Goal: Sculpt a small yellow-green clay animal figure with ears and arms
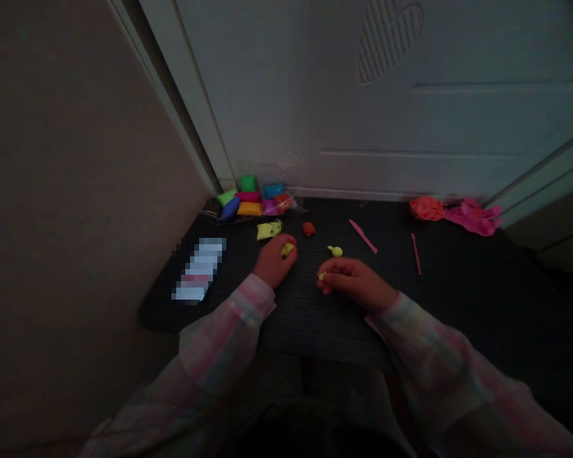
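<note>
Left hand: the left hand [273,262] is curled, thumb and forefinger closed about a soft yellow clay-like lump [288,250], just above the dark wood-grain tabletop [296,334].
Right hand: the right hand [356,281] pinches 1 tiny pale-yellow piece [322,277] at its fingertips, the other fingers curled.
Yellow form: 1 small rounded yellow shape with a narrow stub [336,251] lies just beyond the right hand, untouched.
Nearby: 1 small knobbly red lump [308,229] and 1 crumpled yellow packet [268,230] lie beyond the left hand; 1 pink plastic knife [363,236] lies farther right.
Step in hand: seemingly working a small bit of yellow material by fingertip.
Next move calls for: probably a light pinch that shapes the bit without flattening it; the poor light makes fine placing harder.
</note>
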`<state>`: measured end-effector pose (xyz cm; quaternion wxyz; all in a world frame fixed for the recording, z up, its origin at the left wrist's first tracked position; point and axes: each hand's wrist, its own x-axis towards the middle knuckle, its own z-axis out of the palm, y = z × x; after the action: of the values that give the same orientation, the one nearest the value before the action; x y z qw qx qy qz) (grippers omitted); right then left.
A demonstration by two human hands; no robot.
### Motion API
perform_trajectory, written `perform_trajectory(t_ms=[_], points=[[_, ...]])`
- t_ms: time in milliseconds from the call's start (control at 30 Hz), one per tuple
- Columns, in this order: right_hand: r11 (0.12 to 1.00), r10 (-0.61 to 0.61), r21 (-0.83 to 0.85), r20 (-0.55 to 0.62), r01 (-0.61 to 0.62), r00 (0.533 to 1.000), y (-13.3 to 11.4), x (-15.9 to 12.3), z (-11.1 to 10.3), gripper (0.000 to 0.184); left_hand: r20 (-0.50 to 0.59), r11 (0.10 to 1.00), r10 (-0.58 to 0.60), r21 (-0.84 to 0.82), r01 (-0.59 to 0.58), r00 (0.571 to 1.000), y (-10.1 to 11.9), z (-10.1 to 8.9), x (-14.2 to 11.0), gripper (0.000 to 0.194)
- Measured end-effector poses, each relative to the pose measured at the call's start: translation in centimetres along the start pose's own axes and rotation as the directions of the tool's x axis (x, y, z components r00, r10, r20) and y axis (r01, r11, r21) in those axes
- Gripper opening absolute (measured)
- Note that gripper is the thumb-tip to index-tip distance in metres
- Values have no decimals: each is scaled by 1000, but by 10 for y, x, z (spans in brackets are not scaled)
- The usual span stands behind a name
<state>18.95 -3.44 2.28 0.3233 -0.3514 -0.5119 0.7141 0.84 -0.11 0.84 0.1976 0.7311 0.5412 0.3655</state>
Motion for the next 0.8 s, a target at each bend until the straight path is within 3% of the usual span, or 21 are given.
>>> perform_trajectory(t_ms=[100, 267, 467, 633, 800], points=[[999, 11, -31, -22, -11, 1000, 0, 3, 1, 21, -5, 980, 166, 117, -164, 986, -2, 1, -1, 18], [999, 19, -38, -44, -21, 999, 0, 4, 4, 23, 84, 941, 246, 219, -259, 966, -10, 5, -2, 24], [990, 4, -137, -101, -17, 995, 1, 3, 3, 28, 77, 924, 237, 292, -249, 968, -8, 4, -2, 29], [966, -90, -248, -73, 69, 993, 2, 5, 2, 16, 85, 909, 178, 367, -197, 980, -8, 3, -1, 24], [991, -45, -126, -53, 38, 998, 6, 5, 4, 24, 59, 897, 232, 373, -237, 971, -8, 3, -1, 21]])
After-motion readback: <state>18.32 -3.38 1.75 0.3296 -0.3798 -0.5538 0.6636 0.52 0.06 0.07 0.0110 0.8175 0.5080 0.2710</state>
